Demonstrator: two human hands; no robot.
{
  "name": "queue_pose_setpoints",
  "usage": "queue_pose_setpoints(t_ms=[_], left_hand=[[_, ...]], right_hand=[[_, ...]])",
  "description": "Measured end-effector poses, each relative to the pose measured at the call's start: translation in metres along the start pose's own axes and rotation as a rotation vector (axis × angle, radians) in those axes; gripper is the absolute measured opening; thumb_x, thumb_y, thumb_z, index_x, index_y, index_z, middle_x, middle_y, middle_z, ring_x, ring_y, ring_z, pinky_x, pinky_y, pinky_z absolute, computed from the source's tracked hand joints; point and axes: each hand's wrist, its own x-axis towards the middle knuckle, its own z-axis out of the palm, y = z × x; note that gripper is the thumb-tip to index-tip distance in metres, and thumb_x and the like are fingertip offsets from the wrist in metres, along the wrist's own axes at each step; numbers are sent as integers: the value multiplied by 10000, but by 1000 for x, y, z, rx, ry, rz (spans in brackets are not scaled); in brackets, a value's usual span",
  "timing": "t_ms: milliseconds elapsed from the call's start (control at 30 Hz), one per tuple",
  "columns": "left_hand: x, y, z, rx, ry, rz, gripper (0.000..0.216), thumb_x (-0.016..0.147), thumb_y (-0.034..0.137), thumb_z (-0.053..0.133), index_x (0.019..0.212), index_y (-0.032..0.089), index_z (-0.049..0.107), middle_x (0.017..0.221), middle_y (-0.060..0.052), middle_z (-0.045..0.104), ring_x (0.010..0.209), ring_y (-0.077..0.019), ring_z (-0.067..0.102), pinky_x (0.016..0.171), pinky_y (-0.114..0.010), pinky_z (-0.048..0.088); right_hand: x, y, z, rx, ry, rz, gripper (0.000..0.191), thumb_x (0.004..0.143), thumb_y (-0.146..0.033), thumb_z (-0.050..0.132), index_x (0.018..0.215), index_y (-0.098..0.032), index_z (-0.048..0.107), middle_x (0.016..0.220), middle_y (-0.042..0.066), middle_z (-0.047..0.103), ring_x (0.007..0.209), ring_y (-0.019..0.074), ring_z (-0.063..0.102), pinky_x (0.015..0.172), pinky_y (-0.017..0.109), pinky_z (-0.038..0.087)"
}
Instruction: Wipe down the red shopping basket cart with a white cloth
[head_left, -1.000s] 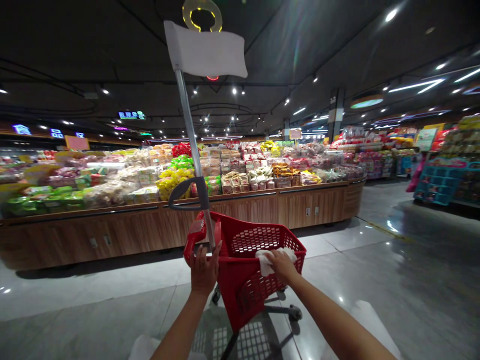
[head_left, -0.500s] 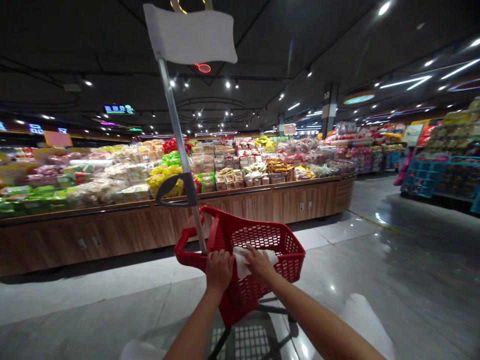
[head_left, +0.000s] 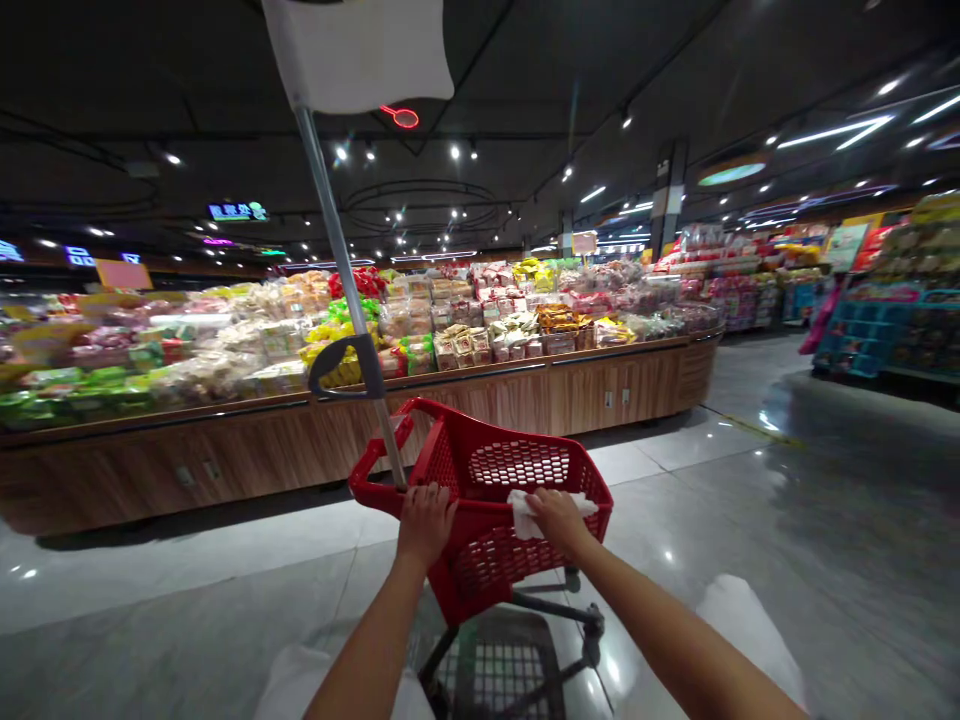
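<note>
A red plastic shopping cart [head_left: 480, 545] stands before me on dark wheeled legs. My left hand [head_left: 429, 515] is closed over its near rim, close to the handle end. Further along the same rim, my right hand [head_left: 559, 518] presses a crumpled white cloth [head_left: 529, 517] onto the edge, fingers bent over it. Part of the cloth shows on both sides of that hand. From the cart's handle corner rises a metal pole [head_left: 337, 240] with a grey loop grip [head_left: 352, 368] and a blank white sign panel [head_left: 367, 55]. No goods show inside the basket part that I can see.
Behind the cart runs a long wood-panelled display counter [head_left: 495, 400] heaped with packaged food. More stocked shelves and a blue rack [head_left: 862, 335] stand at the right. The floor [head_left: 720, 520] is grey, shiny tile.
My right hand has slid the cloth rightward along the rim, toward the cart's far end. My left hand keeps hold of the rim, and the view has shifted slightly.
</note>
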Motion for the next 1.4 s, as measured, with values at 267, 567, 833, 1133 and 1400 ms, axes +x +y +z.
queue_pose_setpoints(t_ms=[267,567,833,1133,1400], left_hand=[[5,8,3,-5,33,-87,232,922,286,441,910,169,641,942,-109,633,937,-269,544,971,-456,359],[0,11,-2,-2,12,-95,215,923,260,448,914,162,639,931,-96,641,949,-267,545,1005,-459,338],[-3,2,-3,-6,8,-40,210,929,264,441,920,175,631,946,-89,642,957,-260,543,1003,-448,340],[5,19,4,-44,43,-90,239,925,265,423,896,165,638,923,-106,628,932,-264,541,1023,-467,329],[5,23,10,-61,36,-89,261,929,259,411,966,155,648,954,-113,637,954,-267,543,1024,-470,326]], right_hand=[[-29,45,7,-39,6,82,366,944,-273,439,1301,-229,509,1354,133,497,1049,252,546,870,359,365],[38,-113,-10,150,157,-78,423,959,-286,438,1381,-302,412,1300,84,548,1011,227,561,838,370,403],[8,-34,-2,64,27,-62,315,955,-236,413,1244,-261,537,1140,78,605,935,212,574,795,328,385],[-34,40,1,-8,31,71,437,921,-255,462,1357,-250,477,1408,115,472,1090,254,537,877,368,369],[30,-92,-6,168,165,-75,506,938,-238,439,1432,-306,351,1429,79,465,1059,219,542,888,378,377]])
